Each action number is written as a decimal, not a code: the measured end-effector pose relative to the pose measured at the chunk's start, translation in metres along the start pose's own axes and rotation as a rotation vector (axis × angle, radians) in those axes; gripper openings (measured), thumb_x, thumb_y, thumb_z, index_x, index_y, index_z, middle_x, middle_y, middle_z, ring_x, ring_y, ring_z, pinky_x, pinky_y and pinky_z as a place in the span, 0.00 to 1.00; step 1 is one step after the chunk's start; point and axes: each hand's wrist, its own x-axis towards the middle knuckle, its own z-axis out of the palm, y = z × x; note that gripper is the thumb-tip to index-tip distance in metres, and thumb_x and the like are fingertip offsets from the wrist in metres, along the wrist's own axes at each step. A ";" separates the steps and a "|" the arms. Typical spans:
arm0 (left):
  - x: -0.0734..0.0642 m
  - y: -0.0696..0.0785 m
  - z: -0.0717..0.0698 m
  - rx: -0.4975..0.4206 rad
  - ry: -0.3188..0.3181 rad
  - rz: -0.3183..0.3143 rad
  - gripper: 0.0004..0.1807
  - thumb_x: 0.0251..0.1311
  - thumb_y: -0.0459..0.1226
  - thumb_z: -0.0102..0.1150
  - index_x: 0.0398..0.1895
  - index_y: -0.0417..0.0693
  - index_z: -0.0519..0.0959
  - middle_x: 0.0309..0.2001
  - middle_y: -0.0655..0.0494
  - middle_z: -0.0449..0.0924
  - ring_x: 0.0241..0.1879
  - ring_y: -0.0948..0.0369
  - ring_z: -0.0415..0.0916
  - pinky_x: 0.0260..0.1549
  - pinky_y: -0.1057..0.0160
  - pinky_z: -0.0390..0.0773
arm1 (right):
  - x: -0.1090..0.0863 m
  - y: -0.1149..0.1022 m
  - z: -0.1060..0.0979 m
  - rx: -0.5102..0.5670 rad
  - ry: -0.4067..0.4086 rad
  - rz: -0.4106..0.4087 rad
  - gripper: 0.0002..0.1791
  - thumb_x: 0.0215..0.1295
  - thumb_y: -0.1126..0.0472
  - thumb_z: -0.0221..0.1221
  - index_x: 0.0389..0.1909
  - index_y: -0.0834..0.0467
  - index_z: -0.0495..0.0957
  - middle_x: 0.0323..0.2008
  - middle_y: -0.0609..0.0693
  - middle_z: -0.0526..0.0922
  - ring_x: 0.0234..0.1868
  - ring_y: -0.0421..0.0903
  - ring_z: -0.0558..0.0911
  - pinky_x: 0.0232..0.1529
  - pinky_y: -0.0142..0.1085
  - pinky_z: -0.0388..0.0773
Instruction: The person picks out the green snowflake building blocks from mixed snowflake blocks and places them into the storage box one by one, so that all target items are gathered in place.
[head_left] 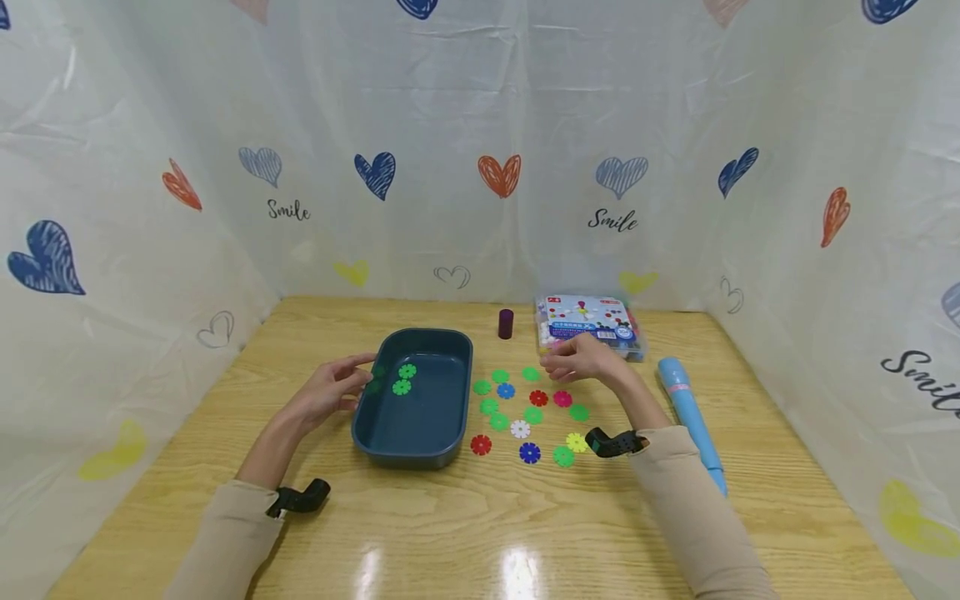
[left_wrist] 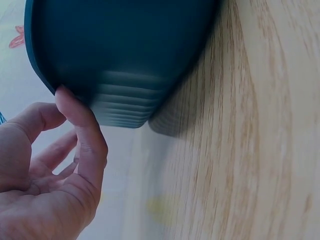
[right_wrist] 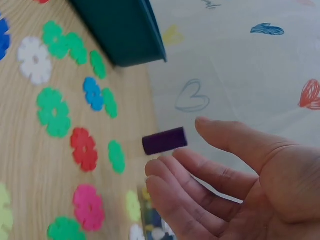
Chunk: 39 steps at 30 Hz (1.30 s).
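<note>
A dark teal bin (head_left: pixel 408 457) stands on the table, with two green notched discs (head_left: pixel 402 387) inside it. My left hand (head_left: pixel 333 392) is beside its left wall. In the left wrist view the thumb tip (left_wrist: pixel 63 95) lies at the bin's rim (left_wrist: pixel 35 65), and the fingers curve loosely outside the bin. Several notched discs in green, red, blue, white, pink and yellow lie scattered right of the bin, among them a red disc (head_left: pixel 538 398) and a pink disc (right_wrist: pixel 88 207). My right hand (head_left: pixel 581 358) hovers over their far side, thumb and fingers apart, holding nothing.
A dark purple cylinder (head_left: pixel 506 324) stands toward the back of the table. Behind my right hand is a clear plastic box (head_left: pixel 592 317) with a printed label. A light blue microphone-shaped object (head_left: pixel 690 417) lies at the right, near my forearm. Heart-printed sheeting (head_left: pixel 450 100) surrounds the table.
</note>
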 end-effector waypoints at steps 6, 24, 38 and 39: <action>0.000 0.000 0.000 0.001 -0.003 0.002 0.28 0.72 0.40 0.50 0.74 0.48 0.61 0.40 0.55 0.74 0.34 0.64 0.74 0.30 0.68 0.79 | -0.010 0.017 -0.003 -0.112 0.000 -0.008 0.22 0.69 0.57 0.60 0.56 0.70 0.77 0.49 0.66 0.84 0.48 0.59 0.85 0.50 0.47 0.83; 0.001 -0.002 -0.001 -0.007 -0.008 0.005 0.29 0.72 0.41 0.52 0.74 0.48 0.61 0.40 0.55 0.74 0.33 0.65 0.74 0.30 0.68 0.80 | -0.029 0.041 -0.007 -0.222 -0.011 -0.021 0.17 0.65 0.61 0.62 0.49 0.69 0.80 0.45 0.62 0.86 0.41 0.51 0.86 0.44 0.43 0.84; 0.001 0.000 -0.001 -0.002 0.000 0.000 0.28 0.72 0.40 0.50 0.74 0.48 0.62 0.40 0.55 0.75 0.34 0.64 0.75 0.30 0.68 0.79 | -0.038 0.047 -0.004 -0.224 -0.054 -0.015 0.21 0.61 0.63 0.65 0.51 0.71 0.78 0.27 0.51 0.77 0.25 0.40 0.70 0.29 0.31 0.69; 0.001 -0.001 -0.001 -0.001 -0.001 0.001 0.28 0.72 0.39 0.50 0.74 0.48 0.61 0.40 0.55 0.75 0.34 0.65 0.75 0.30 0.68 0.79 | -0.038 0.048 -0.004 -0.223 -0.057 -0.017 0.21 0.61 0.63 0.65 0.51 0.71 0.78 0.27 0.51 0.77 0.25 0.40 0.70 0.29 0.31 0.69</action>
